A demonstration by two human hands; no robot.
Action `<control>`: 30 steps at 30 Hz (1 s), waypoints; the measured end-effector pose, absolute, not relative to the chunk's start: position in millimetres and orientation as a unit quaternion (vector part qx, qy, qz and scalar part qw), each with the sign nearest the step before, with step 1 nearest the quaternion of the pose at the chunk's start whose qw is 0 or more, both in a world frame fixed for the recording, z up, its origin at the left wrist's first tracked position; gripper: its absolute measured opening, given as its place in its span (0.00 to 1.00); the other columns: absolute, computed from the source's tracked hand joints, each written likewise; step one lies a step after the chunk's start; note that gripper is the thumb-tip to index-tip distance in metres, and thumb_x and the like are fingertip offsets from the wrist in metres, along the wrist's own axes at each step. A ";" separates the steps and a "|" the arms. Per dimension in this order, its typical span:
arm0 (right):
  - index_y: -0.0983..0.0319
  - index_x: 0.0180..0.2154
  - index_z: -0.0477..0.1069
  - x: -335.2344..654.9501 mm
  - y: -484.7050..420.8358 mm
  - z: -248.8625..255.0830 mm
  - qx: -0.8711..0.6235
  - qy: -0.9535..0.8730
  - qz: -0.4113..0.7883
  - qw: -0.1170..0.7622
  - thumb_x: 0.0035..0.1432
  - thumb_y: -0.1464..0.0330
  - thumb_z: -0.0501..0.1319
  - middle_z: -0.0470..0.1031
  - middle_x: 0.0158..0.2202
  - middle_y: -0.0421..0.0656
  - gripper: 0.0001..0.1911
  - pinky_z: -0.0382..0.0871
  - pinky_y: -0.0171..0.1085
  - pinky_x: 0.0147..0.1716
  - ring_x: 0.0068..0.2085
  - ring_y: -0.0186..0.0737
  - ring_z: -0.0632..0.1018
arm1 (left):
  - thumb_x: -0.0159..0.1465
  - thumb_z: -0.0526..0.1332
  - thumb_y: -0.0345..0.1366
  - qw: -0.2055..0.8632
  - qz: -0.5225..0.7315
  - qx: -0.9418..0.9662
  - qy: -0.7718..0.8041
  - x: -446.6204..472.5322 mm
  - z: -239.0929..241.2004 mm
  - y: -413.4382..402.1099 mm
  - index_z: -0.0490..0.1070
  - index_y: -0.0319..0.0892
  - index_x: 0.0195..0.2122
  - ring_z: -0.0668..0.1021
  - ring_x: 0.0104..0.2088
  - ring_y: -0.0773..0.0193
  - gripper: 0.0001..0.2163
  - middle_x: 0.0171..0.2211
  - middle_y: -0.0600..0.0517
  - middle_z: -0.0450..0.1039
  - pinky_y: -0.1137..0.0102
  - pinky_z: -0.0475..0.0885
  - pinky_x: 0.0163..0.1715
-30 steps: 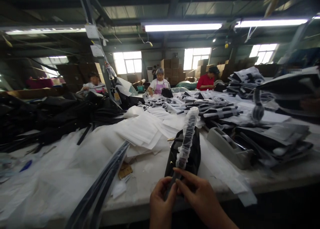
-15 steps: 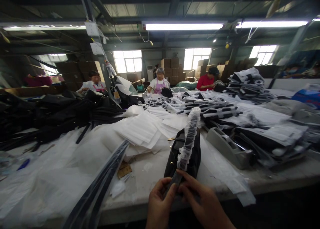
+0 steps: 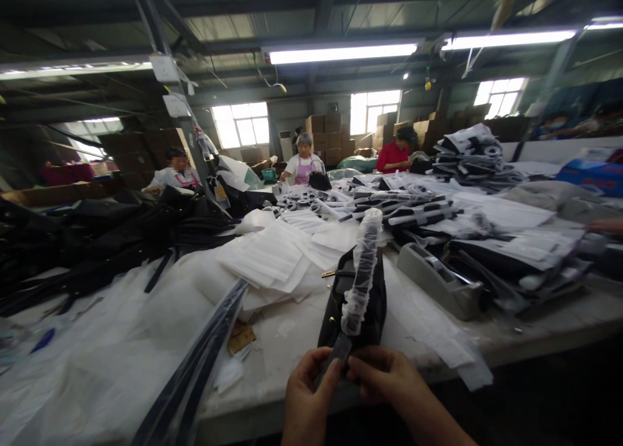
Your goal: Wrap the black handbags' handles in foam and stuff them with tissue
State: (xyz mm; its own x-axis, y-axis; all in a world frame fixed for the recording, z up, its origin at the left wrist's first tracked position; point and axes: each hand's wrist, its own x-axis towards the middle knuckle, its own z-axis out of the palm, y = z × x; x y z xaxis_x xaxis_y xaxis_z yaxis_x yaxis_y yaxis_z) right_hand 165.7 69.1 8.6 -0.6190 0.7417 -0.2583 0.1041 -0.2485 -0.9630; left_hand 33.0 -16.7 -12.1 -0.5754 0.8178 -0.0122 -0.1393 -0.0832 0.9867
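Both my hands meet at the table's near edge, pinching the lower end of a black strap (image 3: 339, 350) that stands nearly upright. My left hand (image 3: 305, 394) grips it from the left and my right hand (image 3: 384, 378) from the right, fingers closed. A crinkled clear plastic sleeve (image 3: 363, 271) covers the strap above my fingers, bunched at its lower end. Just behind the strap a black bag (image 3: 377, 306) lies on the table.
White tissue sheets (image 3: 265, 258) and clear plastic film cover the white table (image 3: 292, 332). A long wrapped black strap (image 3: 199, 361) lies at the left, and a grey tape dispenser (image 3: 438, 280) at the right. Black goods are piled on both sides. Three people work at the far end.
The plastic sleeve has slid a little higher on the strap, baring more of its lower end. The view has shifted slightly; a dark blurred object at the right is gone.
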 end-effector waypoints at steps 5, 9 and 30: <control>0.62 0.32 0.82 171.8 69.3 12.1 -0.372 -0.622 0.648 0.235 0.48 0.48 0.69 0.81 0.29 0.44 0.24 0.66 0.33 0.28 0.31 0.40 0.77 | 0.49 0.73 0.55 0.473 0.658 0.269 0.520 23.1 -22.2 -12.2 0.77 0.40 0.36 0.80 0.34 0.63 0.24 0.32 0.49 0.81 0.75 0.71 0.34; 0.61 0.34 0.82 174.7 68.0 9.2 -0.354 -0.629 0.651 0.235 0.52 0.49 0.67 0.83 0.34 0.45 0.22 0.68 0.36 0.34 0.38 0.47 0.79 | 0.49 0.71 0.59 0.546 0.611 0.263 0.509 16.4 -25.9 -12.9 0.74 0.40 0.32 0.62 0.12 0.78 0.25 0.24 0.55 0.76 0.78 0.50 0.11; 0.63 0.30 0.79 142.6 55.5 -28.5 -0.380 -0.550 0.652 0.358 0.39 0.52 0.75 0.80 0.27 0.45 0.23 0.71 0.38 0.31 0.29 0.45 0.78 | 0.47 0.68 0.64 0.616 0.567 0.235 0.494 36.2 -9.4 -23.0 0.69 0.39 0.30 0.56 0.10 0.79 0.29 0.18 0.58 0.69 0.77 0.46 0.08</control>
